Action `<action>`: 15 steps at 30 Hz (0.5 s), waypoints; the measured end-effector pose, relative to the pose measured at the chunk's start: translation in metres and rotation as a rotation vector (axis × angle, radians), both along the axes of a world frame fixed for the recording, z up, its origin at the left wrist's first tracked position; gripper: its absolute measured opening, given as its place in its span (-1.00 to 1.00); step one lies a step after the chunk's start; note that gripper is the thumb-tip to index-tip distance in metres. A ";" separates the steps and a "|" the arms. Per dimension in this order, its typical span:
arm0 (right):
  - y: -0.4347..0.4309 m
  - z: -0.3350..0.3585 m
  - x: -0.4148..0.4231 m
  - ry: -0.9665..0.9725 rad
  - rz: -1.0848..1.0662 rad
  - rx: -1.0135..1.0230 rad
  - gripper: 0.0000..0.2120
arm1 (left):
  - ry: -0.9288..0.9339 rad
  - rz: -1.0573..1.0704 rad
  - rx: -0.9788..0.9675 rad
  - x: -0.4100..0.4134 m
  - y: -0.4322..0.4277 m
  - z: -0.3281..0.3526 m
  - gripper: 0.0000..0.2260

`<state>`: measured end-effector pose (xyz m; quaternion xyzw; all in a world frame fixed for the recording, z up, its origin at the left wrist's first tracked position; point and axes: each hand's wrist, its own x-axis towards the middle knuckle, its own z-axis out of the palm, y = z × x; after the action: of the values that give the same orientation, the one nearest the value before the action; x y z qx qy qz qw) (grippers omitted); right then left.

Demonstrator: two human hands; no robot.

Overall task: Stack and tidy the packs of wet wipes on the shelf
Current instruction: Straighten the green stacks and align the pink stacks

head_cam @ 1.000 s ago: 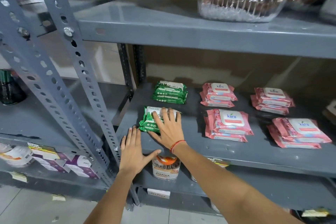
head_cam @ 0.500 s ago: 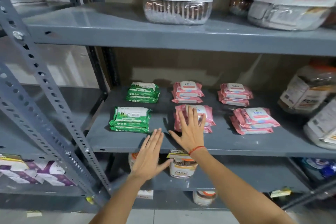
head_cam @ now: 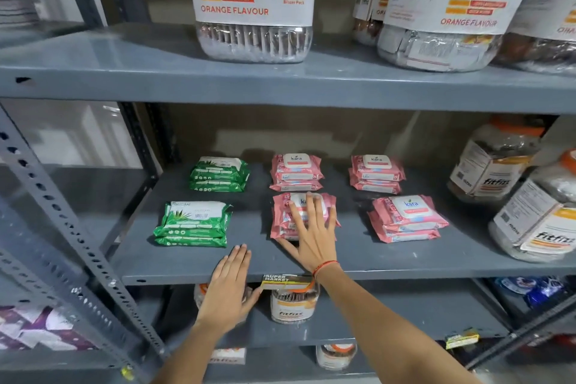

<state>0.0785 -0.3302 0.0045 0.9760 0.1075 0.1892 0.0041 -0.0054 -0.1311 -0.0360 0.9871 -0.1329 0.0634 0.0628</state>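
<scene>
Hands, two, bare, entered first as nearest. Left hand (head_cam: 229, 293): flat, fingers straight and together, holding nothing. It lies nearer than and left of the front-middle pink stack (head_cam: 280, 218), fingertips at the lip of the shelf (head_cam: 187, 271), though from where I stand I cannot be sure they touch it. It is probably parked there as a brace, or ready to help.

Right hand (head_cam: 311, 234): fingers spread and straight across the top of that stack, thumb out along its near edge. This is a pressing, squaring touch rather than a grasp, apparently to line the upper pack over the lower.

Front green stack (head_cam: 193, 224): left of the pink stack, well apart, same row, looks squared.

Front-right pink stack (head_cam: 406, 218): right of it, packs fanned and skewed, likely the next to need attention.

Back green stack (head_cam: 219, 174): behind and left.

Back-middle pink stack (head_cam: 296, 171): directly behind.

Back-right pink stack (head_cam: 375, 173): behind and right.

Piles are kept by colour in two rows, seemingly so each can be reached.

Lozenge jars (head_cam: 492, 162): far right of the pink stack, at the shelf end.

Upper jar (head_cam: 254, 3): on the tier above it.
</scene>
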 end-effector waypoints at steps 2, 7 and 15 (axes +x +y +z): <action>0.001 0.000 0.004 0.006 -0.007 -0.016 -0.26 | 0.006 0.014 0.005 0.000 -0.001 -0.001 -0.31; 0.001 -0.004 0.008 0.005 -0.001 -0.051 -0.24 | -0.008 -0.003 0.008 0.001 -0.001 -0.002 -0.28; -0.017 -0.007 0.002 -0.064 0.044 0.045 -0.21 | -0.107 -0.042 -0.127 -0.002 -0.012 -0.003 -0.27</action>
<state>0.0806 -0.3475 -0.0024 0.9667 0.1244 0.2227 -0.0188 -0.0075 -0.1426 -0.0390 0.9733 -0.1526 0.1229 0.1196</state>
